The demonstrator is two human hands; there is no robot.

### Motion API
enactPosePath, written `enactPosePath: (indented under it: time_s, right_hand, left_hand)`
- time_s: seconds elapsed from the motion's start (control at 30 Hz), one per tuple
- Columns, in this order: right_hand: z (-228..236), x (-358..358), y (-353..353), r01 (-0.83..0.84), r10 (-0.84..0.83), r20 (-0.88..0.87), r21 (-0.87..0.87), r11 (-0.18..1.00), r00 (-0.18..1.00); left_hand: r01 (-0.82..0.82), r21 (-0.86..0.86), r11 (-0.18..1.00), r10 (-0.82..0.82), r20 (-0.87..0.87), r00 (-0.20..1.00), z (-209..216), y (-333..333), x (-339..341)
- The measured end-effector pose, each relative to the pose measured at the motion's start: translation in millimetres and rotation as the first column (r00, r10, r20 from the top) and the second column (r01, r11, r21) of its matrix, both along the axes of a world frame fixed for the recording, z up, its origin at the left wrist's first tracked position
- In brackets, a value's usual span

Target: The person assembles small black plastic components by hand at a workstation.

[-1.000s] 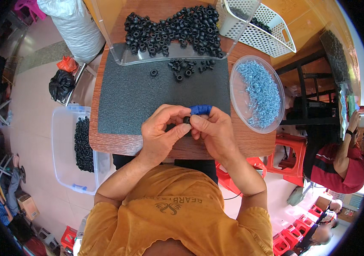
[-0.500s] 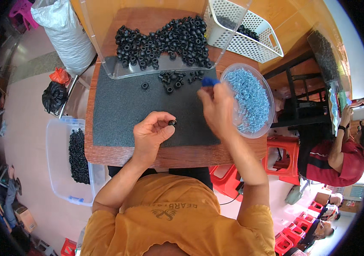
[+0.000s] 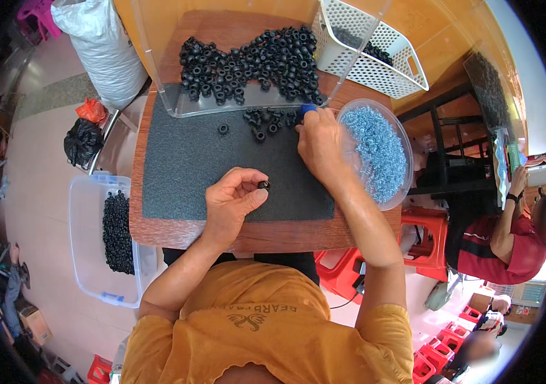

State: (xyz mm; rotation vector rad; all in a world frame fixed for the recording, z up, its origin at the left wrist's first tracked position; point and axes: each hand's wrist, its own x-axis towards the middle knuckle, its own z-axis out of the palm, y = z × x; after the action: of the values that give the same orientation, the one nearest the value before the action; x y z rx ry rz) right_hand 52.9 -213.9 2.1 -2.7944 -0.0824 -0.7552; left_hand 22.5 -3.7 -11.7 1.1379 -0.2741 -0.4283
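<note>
Between the thumb and forefinger of my left hand [image 3: 233, 197] is a small round black part [image 3: 263, 184], held above the dark grey mat [image 3: 183, 166]. My right hand [image 3: 322, 142] is closed, its fingers curled round a small blue object [image 3: 309, 109] whose kind I cannot make out. It is over the far right of the mat, beside a small cluster of black parts [image 3: 261, 121]. One lone black ring-shaped part [image 3: 223, 128] lies to the left of them. Behind them, a clear tray [image 3: 189, 110] holds a big heap of black parts [image 3: 247, 67].
Right of my right hand, a round clear tub [image 3: 405, 179] holds small light-blue pieces [image 3: 375, 150]. A white perforated basket [image 3: 391, 80] stands at the far right. On the floor at left is a clear bin [image 3: 87, 256] with black parts. A person [image 3: 497, 249] sits at right.
My right hand has moved slightly away from me and left, to the small cluster, with the blue object. My left hand still holds its black part in nearly the same place.
</note>
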Motion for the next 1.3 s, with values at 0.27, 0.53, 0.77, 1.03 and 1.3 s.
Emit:
enactPosePath:
  time_s: [0.27,0.53,0.77,1.03,1.3]
  right_hand:
    - [1,-39,13,-0.055,0.067,-0.051,0.206,0.977,0.996]
    - [-3,-39,15,-0.072,0.076,-0.013,0.193,0.979,0.997]
    - [14,-53,35,-0.122,0.142,-0.038,0.328,0.937,0.989]
    - [34,-73,58,-0.361,0.363,0.051,0.304,0.882,0.930]
    - [28,-76,62,-0.394,0.381,0.102,0.211,0.895,0.919]
  left_hand:
    - [0.031,0.019,0.999,-0.032,0.016,0.999,0,4,0]
    - [0.020,0.015,1.000,-0.020,0.000,1.000,-1,0,0]
    - [0.024,0.000,1.000,-0.024,-0.140,0.990,6,5,3]
    - [-0.045,0.068,0.997,0.046,-0.012,0.999,12,-7,-5]
    - [-0.035,0.012,0.999,0.036,-0.095,0.995,17,-6,-10]
